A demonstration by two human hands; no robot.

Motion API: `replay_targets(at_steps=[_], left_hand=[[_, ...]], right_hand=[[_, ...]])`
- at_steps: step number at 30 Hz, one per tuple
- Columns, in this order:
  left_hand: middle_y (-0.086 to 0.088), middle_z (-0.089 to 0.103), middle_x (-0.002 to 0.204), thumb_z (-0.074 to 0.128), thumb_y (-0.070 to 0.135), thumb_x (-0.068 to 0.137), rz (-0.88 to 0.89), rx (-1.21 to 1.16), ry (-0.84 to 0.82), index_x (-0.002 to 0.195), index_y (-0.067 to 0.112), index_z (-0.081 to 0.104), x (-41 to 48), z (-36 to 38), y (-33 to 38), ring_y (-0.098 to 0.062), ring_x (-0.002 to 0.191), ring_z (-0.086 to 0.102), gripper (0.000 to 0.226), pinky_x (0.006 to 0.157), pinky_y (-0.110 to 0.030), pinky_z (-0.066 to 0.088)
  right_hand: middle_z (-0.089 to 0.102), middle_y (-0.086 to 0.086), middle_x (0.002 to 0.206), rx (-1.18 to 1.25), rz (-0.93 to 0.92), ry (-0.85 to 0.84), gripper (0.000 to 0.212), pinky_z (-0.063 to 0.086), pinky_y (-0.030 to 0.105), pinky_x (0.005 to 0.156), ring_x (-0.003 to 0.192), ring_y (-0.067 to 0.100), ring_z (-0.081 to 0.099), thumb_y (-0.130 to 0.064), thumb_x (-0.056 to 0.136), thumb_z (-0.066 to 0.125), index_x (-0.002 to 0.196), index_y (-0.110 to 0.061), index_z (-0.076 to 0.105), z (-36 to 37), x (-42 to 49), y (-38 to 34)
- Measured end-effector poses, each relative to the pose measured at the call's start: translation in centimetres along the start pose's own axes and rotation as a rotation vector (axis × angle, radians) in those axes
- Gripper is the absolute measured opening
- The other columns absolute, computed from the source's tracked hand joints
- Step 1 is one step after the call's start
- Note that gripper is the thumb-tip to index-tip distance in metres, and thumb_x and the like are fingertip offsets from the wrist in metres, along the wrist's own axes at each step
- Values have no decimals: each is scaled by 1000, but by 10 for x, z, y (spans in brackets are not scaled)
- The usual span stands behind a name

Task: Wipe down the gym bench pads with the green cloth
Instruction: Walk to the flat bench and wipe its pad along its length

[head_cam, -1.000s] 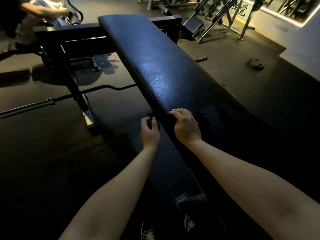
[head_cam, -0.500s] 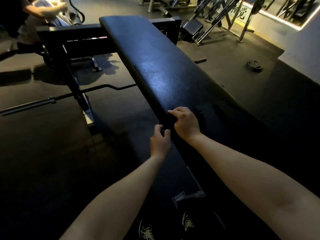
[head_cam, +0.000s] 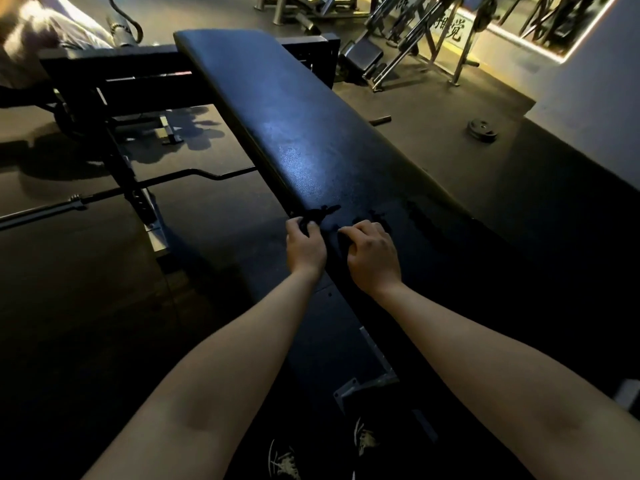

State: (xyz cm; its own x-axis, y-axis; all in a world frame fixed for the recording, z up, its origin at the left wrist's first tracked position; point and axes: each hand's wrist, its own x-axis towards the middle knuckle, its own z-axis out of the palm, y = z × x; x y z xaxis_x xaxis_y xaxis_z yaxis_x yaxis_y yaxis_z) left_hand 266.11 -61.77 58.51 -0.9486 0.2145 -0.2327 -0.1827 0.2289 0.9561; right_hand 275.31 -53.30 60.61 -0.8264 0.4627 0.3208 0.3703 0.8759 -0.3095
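1. Dim gym. A long black bench pad (head_cam: 277, 109) runs away from the person, its textured skin catching a faint sheen mid-length.
2. The cloth (head_cam: 320, 213) lies on the near part of the pad at its left edge. It reads as a dark crumpled strip, and the green is lost in this light.
3. The left hand (head_cam: 305, 249) is at the pad's left edge, fingers curled and pinching a fold of the cloth.
4. The right hand (head_cam: 373, 259) sits knuckles-up on the pad just beside the left, fingers curled under. A dark ragged edge shows past its fingertips, but I cannot tell whether it grips cloth.
5. Handling, as a judgement: the cloth is light and limp and will bunch rather than slide. Better to spread it flat under a palm than drag it by a pinched corner.
6. The pad looks firm and fixed, with a slick vinyl-like surface, so it should take pressure without shifting.
7. A weight plate (head_cam: 483, 129) lies on the floor, well apart to the right.
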Motion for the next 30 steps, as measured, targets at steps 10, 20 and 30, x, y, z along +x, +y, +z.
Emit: replay_targets(at_steps=[10, 20, 30], left_hand=[[-8, 61, 106, 51, 20, 100, 209, 219, -159, 118, 15, 50, -56, -15, -15, -23, 89, 58, 19, 63, -19, 39], [-7, 51, 133, 61, -4, 85, 545, 151, -166, 130, 25, 41, -49, -32, 1, -14, 111, 55, 58, 90, -12, 42], [-12, -4, 166, 89, 19, 70, 368, 229, -187, 159, 20, 2, -16, -17, 0, -24, 153, 5, 124, 120, -23, 15]], right_hand=[[68, -1, 107, 96, 112, 14, 26, 45, 37, 84, 99, 24, 60, -14, 90, 54, 109, -21, 71, -7, -2, 0], [62, 3, 115, 654, -33, -79, 39, 50, 29, 91, 105, 16, 62, -28, 89, 62, 127, -26, 50, -16, -9, -15], [54, 12, 110, 363, 72, -115, 32, 42, 25, 98, 104, 29, 57, -10, 84, 69, 113, -23, 74, -25, 42, 18]])
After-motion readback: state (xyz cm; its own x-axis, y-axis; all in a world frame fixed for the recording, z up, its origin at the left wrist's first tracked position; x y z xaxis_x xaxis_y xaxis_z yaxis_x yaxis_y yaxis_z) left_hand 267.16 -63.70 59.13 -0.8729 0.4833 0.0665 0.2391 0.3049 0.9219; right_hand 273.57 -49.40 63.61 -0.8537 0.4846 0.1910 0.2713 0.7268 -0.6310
